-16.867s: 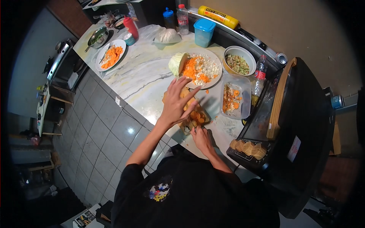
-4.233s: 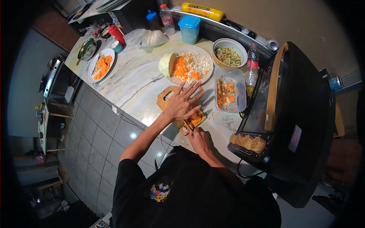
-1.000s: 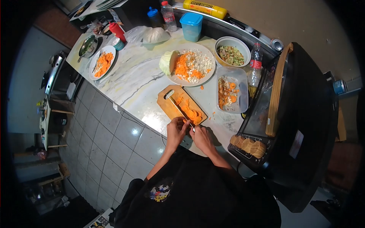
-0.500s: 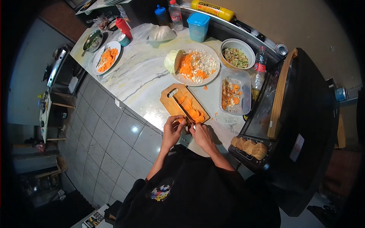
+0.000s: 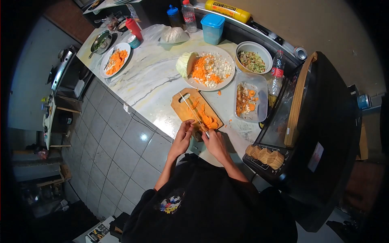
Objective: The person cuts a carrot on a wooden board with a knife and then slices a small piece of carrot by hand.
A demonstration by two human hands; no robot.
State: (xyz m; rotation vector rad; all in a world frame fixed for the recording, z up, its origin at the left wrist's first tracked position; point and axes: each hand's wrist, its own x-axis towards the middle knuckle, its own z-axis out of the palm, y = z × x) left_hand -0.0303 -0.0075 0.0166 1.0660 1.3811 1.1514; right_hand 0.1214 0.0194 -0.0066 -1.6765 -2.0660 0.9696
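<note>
A knife (image 5: 189, 106) lies in the grip of my right hand (image 5: 214, 143), its blade pointing away across the wooden cutting board (image 5: 178, 106). My left hand (image 5: 182, 137) is at the board's near left edge, beside the blade, with fingers curled together; whatever they hold is hidden. Carrot slices (image 5: 209, 120) and thin carrot strips (image 5: 195, 104) rest on the board, to the right of the blade. Behind the board, a large plate (image 5: 202, 87) bears diced carrot (image 5: 200, 69), chopped white pieces (image 5: 221, 67) and a cabbage piece (image 5: 185, 65).
To the right are a plastic tub with scraps (image 5: 263, 99), a bowl of chopped vegetables (image 5: 239, 60), a bottle (image 5: 277, 73) and a black appliance (image 5: 324, 141). A plate of carrot slices (image 5: 116, 60) sits far left near a red bottle (image 5: 133, 28). Tiled floor (image 5: 117, 133) borders the counter.
The knife blade has turned, showing a thinner, brighter edge. My left hand has shifted slightly left and up; the orange piece formerly visible at its fingers no longer shows.
</note>
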